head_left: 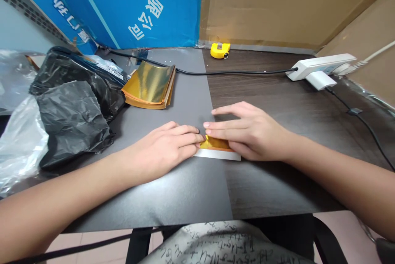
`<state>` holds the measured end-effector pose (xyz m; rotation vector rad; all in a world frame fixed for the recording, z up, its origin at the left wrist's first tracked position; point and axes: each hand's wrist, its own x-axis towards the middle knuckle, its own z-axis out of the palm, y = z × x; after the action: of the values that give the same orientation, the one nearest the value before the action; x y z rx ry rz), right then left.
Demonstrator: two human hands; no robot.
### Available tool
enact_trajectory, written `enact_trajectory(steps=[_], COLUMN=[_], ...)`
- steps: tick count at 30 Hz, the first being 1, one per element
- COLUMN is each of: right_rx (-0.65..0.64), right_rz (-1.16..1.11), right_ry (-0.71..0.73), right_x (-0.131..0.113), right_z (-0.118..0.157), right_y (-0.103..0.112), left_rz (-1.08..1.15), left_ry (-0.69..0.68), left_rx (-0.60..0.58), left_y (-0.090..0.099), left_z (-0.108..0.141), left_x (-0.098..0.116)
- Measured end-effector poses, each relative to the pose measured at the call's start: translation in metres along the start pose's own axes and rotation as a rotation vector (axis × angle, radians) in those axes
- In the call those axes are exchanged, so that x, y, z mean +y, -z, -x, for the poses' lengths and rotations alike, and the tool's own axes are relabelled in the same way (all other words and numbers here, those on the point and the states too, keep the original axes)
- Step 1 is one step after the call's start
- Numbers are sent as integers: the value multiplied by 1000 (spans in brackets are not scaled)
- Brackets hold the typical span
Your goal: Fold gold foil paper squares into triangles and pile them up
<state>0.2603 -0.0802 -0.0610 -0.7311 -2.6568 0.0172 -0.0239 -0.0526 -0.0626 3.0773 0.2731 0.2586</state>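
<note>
A small piece of gold foil paper point(216, 143) lies folded on the grey mat point(182, 103), with a strip of its white side point(217, 155) showing along the near edge. My left hand point(163, 146) presses its fingertips on the paper's left end. My right hand point(249, 132) holds the right part between thumb and fingers, with its index finger lifted above the mat. The fingers of both hands meet over the paper and hide part of it. A stack of curled gold foil sheets point(149, 85) lies farther back on the mat, beyond the reach of my fingertips.
Crumpled black plastic bags point(72, 111) and clear plastic point(21, 140) pile up at the left. Behind lie a yellow tape measure point(220, 50), a black cable point(234, 72) and a white power strip point(321, 66) on the dark wood desk point(277, 185). Cardboard point(262, 4) and a blue board point(123, 4) stand behind.
</note>
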Motion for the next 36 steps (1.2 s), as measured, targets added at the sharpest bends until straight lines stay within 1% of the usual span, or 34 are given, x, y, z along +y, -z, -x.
enact_trajectory(steps=[3, 5, 7, 12, 15, 18, 21, 24, 29, 32, 36], right_rx=[-94, -125, -141, -160, -159, -167, -168, -169, -177, -173, -128], right_rz=[-49, -52, -53, -64, -56, -16, 24, 45, 25, -31, -91], right_ry=[16, 3, -14, -12, 3, 33, 73, 80, 56, 83, 90], right_x=[-6, -7, -6, -2, -3, -4, -6, -7, -7, -5, -5], right_z=[-2, -1, 1, 4, 4, 2, 0, 0, 1, 1, 0], right_y=[-7, -9, -9, -8, -8, -7, -6, -6, -8, -6, -3], left_rz=[-3, 24, 95, 336, 384, 396, 364, 296, 193, 107, -43], left_ry=[20, 42, 47, 22, 31, 9, -29, -24, -20, -6, 19], left_rx=[20, 40, 37, -33, -38, -23, 66, 150, 124, 123, 148], left_y=[1, 2, 5, 14, 16, 13, 7, 1, 0, 1, -1], left_z=[-1, -1, -1, 2, 3, 2, 0, 0, 1, 2, 1], left_x=[1, -1, -5, -17, -20, -22, -23, -22, -20, -19, -17])
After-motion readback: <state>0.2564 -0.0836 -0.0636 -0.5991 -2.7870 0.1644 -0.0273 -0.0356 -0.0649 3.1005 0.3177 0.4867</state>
